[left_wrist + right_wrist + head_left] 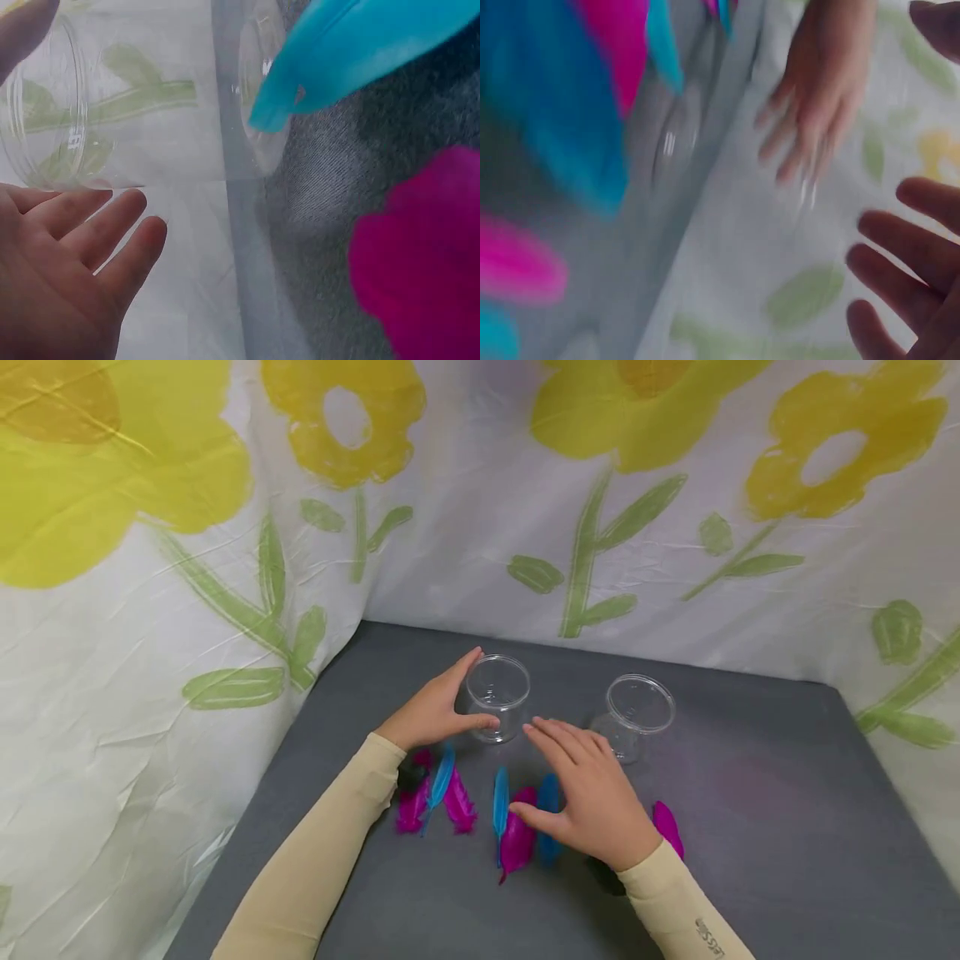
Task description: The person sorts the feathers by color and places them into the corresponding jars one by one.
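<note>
A clear jar [510,714] stands upright on the dark cloth. My left hand [438,708] is around its left side, thumb across the front, other fingers behind. In the left wrist view, the fingers [124,240] look straight and spread beside the jar. My right hand [592,785] hovers over the feathers, fingers extended, holding nothing. Below it lie a magenta feather [519,837], a blue feather [501,802] and a darker blue feather [549,802]. By the left wrist are a blue feather [442,777] and a magenta feather [460,802].
A second clear jar [633,722] stands right of the first, partly behind my right hand. Another magenta feather [667,828] lies by the right wrist. The grey tabletop [787,793] ends at a flower-printed white curtain [465,552] at the back and sides.
</note>
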`<state>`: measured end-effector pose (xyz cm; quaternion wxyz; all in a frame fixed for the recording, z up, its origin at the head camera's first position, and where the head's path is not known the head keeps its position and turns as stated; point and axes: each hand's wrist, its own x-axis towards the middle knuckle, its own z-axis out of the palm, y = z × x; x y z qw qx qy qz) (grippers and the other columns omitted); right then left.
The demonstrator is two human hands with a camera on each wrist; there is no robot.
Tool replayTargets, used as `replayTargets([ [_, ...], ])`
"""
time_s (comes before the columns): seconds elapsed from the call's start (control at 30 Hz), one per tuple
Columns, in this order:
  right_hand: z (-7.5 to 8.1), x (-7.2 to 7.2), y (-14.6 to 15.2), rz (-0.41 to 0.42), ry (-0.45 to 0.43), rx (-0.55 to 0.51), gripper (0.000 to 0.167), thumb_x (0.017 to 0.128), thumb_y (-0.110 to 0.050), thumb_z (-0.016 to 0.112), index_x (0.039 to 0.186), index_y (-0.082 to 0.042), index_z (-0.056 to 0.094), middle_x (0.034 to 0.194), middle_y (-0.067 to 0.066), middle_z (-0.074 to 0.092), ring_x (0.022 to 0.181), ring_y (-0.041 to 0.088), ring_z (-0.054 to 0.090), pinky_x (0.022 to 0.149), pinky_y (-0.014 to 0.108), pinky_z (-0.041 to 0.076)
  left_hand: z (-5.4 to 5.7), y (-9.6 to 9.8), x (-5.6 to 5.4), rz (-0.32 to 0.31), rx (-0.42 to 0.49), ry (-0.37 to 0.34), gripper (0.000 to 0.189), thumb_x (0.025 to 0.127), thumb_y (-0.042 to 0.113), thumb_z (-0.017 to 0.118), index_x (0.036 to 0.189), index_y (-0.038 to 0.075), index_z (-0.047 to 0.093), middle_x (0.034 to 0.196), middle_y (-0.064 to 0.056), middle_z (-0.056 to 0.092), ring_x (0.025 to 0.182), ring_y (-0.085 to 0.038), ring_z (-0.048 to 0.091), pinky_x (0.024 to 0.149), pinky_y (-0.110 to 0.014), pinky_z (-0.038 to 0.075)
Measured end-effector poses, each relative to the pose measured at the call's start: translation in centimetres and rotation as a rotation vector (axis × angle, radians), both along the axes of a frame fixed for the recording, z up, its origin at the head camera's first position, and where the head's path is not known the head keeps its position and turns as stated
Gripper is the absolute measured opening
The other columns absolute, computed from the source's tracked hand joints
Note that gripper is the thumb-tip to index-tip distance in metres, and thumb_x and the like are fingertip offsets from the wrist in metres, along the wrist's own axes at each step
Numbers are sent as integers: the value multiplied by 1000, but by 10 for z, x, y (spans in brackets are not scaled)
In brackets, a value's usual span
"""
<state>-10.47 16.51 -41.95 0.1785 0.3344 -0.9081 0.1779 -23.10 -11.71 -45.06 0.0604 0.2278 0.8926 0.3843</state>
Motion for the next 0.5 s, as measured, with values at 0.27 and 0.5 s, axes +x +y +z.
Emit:
replayTargets([
  [0.27, -15, -5, -72, 275, 57, 211, 57, 91, -49, 87, 136, -16, 73, 134, -1, 75, 126, 19, 69, 111, 43, 54, -1, 0, -1, -21, 28, -11, 114, 92, 62, 81, 175, 33, 8, 179, 6, 29, 163, -23, 37, 130, -55, 37],
  [0.5, -33, -13, -111, 332, 147, 432, 22, 94, -30, 85, 115, -26, 81, 116, -9, 79, 110, 13, 71, 103, 35, 56, 0, -4, 1, -40, 12, 3, 112, 94, 61, 79, 175, 32, 8, 179, 8, 30, 160, -22, 43, 126, -52, 44],
])
